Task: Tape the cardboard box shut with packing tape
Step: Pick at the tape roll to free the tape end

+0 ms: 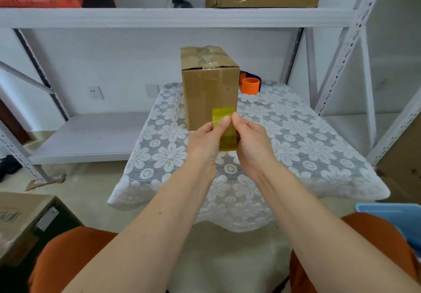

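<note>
We hold a strip of yellowish tape (224, 128) between both hands, in front of the cardboard box (210, 89). Our left hand (205, 140) pinches the left edge of the strip with closed fingers, and our right hand (249, 137) pinches the right edge in the same way. The box stands upright on the table (296, 137), which has a white lace cloth with flowers; its top flaps are down, with clear tape across them. Just beside the box, on the right, sits an orange tape dispenser (250, 85).
</note>
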The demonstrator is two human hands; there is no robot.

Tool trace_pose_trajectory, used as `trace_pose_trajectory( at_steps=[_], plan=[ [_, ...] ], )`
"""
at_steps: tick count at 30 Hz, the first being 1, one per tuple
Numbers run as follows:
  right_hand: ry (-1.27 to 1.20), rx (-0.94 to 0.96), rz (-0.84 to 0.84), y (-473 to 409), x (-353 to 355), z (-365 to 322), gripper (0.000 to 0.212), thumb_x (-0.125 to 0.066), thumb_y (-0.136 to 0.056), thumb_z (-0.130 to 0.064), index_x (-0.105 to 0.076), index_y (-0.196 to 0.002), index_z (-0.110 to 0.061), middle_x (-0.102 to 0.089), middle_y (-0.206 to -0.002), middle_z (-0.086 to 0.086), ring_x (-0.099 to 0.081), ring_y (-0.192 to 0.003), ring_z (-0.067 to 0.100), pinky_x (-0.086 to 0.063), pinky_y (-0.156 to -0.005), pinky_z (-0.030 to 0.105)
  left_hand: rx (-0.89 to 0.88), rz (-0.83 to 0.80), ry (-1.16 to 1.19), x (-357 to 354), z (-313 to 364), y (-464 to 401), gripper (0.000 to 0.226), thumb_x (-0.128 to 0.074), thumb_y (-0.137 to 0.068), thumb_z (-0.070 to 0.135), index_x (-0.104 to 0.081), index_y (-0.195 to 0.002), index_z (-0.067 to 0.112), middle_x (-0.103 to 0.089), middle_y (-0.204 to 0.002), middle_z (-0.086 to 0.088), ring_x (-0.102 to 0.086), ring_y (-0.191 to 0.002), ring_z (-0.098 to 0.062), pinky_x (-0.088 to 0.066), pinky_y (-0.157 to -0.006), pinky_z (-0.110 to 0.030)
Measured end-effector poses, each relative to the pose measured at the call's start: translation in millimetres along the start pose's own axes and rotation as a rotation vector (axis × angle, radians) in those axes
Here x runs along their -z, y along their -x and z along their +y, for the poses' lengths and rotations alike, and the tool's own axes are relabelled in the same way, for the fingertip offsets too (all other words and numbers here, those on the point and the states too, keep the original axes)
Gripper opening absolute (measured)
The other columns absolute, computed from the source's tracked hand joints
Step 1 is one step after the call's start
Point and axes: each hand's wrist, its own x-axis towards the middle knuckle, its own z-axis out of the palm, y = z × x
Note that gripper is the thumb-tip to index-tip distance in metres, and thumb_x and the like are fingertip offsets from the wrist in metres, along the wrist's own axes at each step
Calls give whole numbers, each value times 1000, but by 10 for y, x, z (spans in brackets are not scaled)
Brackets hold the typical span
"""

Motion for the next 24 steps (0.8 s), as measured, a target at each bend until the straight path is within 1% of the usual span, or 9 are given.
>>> trace_pose_trajectory(
  at_steps=[4,7,9,12,14,16,19,22,24],
  plan=[
    [-128,-32,3,-16,27,-29,32,-44,-99,-23,-69,-88,-6,-71,-92,12,-67,-84,20,-56,-78,33,-67,-129,-111,55,16,-1,12,-64,-87,17,-72,-95,13,-72,-94,-9,-64,-90,-20,-47,-100,-42],
    [-190,-69,2,-22,34,-53,33,-49,-96,-28,-69,-88,-3,-72,-90,14,-69,-83,22,-56,-82,39,-131,-246,-249,86,39,28,19,-58,-91,13,-68,-107,8,-70,-99,-7,-63,-94,-16,-46,-95,-32],
    [-223,-89,-8,-36,27,-50,33,-49,-96,-28,-69,-88,-2,-73,-91,14,-70,-84,23,-57,-79,37,-167,-260,-326,83,46,38,16,-59,-91,17,-69,-103,11,-71,-95,-3,-64,-89,-9,-49,-87,-21],
    [-251,-127,-17,-49,5,-29,31,-49,-96,-27,-69,-94,-3,-71,-99,16,-68,-94,26,-55,-83,36,-198,-212,-374,67,50,48,7,-67,-86,20,-69,-82,15,-70,-79,0,-63,-69,1,-47,-65,-8],
    [-244,-154,-21,-74,30,-41,31,-53,-93,-27,-68,-101,-1,-69,-100,16,-65,-96,26,-53,-86,35,-187,-233,-368,88,48,38,6,-66,-87,17,-69,-84,13,-70,-81,-2,-64,-75,-6,-50,-71,-14],
    [-189,-165,-32,-87,70,-64,28,-57,-90,-27,-67,-99,-2,-64,-87,12,-60,-78,20,-49,-80,31,-169,-297,-374,134,71,33,8,-64,-88,15,-68,-92,9,-70,-85,-4,-63,-83,-13,-50,-78,-23],
    [-106,-171,-14,-96,90,-80,22,-61,-86,-27,-66,-96,-8,-52,-76,6,-39,-56,10,-41,-73,29,-145,-318,-403,163,93,21,16,-62,-88,13,-67,-101,5,-71,-90,-6,-63,-83,-14,-50,-76,-25],
    [-97,-194,15,-77,72,-90,17,-62,-87,-24,-67,-78,-10,-55,-60,-1,-43,-48,7,-41,-68,27,-139,-240,-382,96,105,73,8,-63,-84,10,-70,-88,10,-71,-75,0,-62,-70,-8,-49,-68,-21],
    [-104,-196,20,-65,58,-92,30,-62,-87,-21,-60,-58,-16,-46,-42,-8,-40,-41,6,-38,-57,23,-134,-185,-370,63,104,88,11,-61,-80,9,-68,-74,15,-68,-64,4,-61,-63,-5,-48,-66,-22]
  ],
)
